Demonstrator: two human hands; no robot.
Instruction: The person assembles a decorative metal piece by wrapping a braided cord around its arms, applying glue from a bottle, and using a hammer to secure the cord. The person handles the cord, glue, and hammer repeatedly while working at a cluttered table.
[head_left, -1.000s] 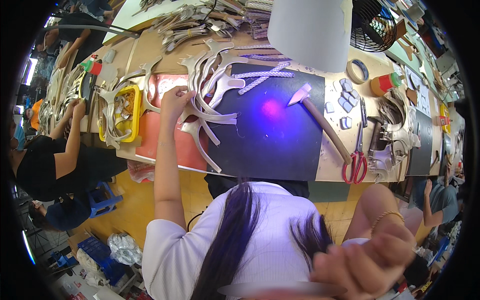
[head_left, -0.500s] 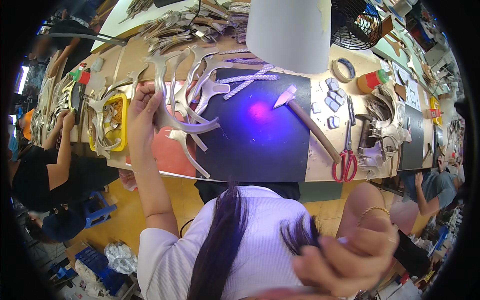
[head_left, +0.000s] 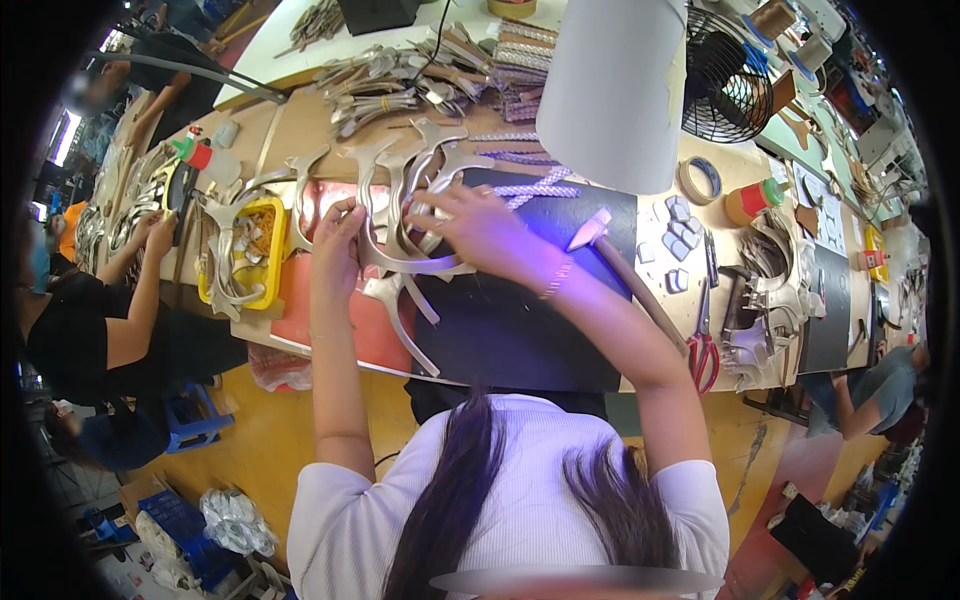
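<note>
My left hand (head_left: 338, 242) is closed, gripping the edge of a curved, forked silver strap piece (head_left: 412, 264) above the left of the table. Reaching across from the right, my right hand (head_left: 478, 228) is over a cluster of similar silver strap pieces (head_left: 432, 150), its fingers apart and bent. Whether its fingertips touch a strap is hard to make out. Another curved strap (head_left: 397, 318) lies on the red mat (head_left: 355, 328) below. A black mat (head_left: 530, 335) lies beneath my right forearm, with silver braided strips (head_left: 545, 190) across its far edge.
A hammer (head_left: 640, 285), red-handled scissors (head_left: 703, 350), small grey pieces (head_left: 682, 230), a tape roll (head_left: 700, 180) and a red-green bottle (head_left: 752, 200) lie right. A white lamp shade (head_left: 610, 95) overhangs, beside a black fan (head_left: 728, 75). A yellow basket (head_left: 272, 285) stands left; co-workers sit on both sides.
My right hand has moved from low at the right, near my body, up to the strap cluster. My left hand still holds the curved strap. The whole view has shifted slightly.
</note>
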